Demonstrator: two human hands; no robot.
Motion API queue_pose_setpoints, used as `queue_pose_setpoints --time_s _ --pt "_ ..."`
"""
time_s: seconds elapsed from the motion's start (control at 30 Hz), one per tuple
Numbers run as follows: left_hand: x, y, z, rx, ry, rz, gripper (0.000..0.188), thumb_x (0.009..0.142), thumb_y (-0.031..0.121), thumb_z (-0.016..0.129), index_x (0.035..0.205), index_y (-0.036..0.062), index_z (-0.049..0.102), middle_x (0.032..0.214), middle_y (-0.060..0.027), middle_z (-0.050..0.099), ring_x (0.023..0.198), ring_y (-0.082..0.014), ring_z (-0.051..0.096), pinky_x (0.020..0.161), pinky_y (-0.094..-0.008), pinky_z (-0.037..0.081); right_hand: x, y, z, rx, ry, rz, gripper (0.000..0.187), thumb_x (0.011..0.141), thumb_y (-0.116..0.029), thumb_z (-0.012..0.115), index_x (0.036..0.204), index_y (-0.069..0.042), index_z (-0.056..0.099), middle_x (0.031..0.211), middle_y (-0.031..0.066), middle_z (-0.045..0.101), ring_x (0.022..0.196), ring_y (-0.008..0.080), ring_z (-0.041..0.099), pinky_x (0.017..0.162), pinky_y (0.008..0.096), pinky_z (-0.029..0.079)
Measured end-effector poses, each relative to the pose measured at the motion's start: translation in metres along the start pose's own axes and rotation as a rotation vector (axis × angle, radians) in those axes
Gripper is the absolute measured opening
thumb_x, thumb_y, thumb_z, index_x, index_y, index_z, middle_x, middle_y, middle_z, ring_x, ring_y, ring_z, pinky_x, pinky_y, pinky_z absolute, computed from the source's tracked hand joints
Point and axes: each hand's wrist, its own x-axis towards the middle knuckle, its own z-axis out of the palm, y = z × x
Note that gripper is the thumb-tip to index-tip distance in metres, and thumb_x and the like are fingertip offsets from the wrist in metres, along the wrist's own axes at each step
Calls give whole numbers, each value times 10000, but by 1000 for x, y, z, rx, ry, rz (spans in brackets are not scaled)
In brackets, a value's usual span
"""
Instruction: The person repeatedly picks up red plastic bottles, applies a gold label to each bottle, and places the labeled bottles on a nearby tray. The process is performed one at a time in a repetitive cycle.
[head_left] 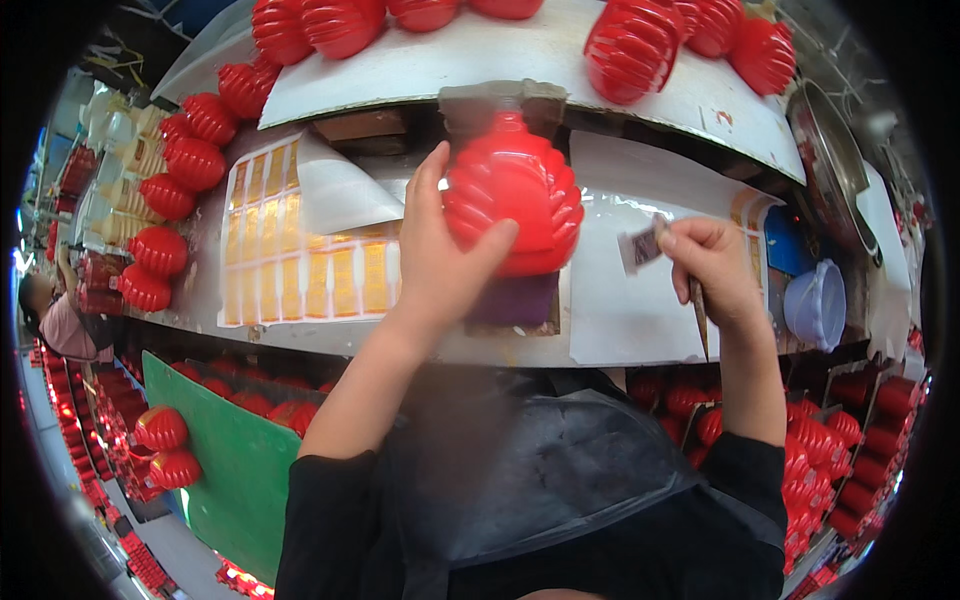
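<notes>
A glossy red bottle [510, 200] with slanting ribs and a smooth panel lies in the middle of the bench, its narrow neck away from me. My left hand [445, 245] is closed around its left side, the thumb across its front. To the right, my right hand [715, 265] pinches a small translucent label [642, 248] with a dark middle. A thin pointed tool [699, 318] sticks out below the same hand; its exact kind is unclear. Beneath the bottle's near end shows a dark purple pad [515, 300], and its neck rests by a grey-brown block [500, 98].
Sheets of gold labels [300, 270] lie left of the bottle, a white sheet [620, 310] to its right. Red bottles [630, 50] line the raised white shelf [420, 70]. A pale blue bucket [815, 305] stands far right; a green board [220, 460] leans below left. Another person [75, 315] is far left.
</notes>
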Motion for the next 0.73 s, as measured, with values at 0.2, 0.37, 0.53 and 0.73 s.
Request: queue_pose_setpoints --time_s 0.2,0.37,0.53,0.73 --pt "22 5 -3 -63 32 142 683 913 219 707 1492 -39 453 1436 -257 543 1346 -381 545 1133 -436 430 39 -55 60 -628 -25 -1030 199 821 55 711 1006 2 762 1001 128 781 630 137 681 532 254 503" --pt "40 11 3 -200 5 -46 606 915 257 736 1411 -24 532 1334 -227 616 1265 -355 604 1082 -430 467 39 -35 79 -1182 -42 -1330 388 692 -41 812 1075 -41 750 1126 129 763 621 151 650 537 295 497" --pt "48 5 8 -44 -24 0 575 873 273 785 1331 -7 578 1267 -194 635 1175 -357 637 1022 -435 499 33 -9 76 -1279 -25 -1436 348 773 -94 808 1104 -4 751 1144 171 755 558 123 582 494 268 452" --pt "34 3 4 62 18 62 682 867 281 782 1451 48 517 1399 -199 588 1285 -353 592 1097 -443 464 23 14 66 -966 -120 -1491 304 779 -133 784 1062 -23 764 1167 172 751 542 101 568 466 251 451"
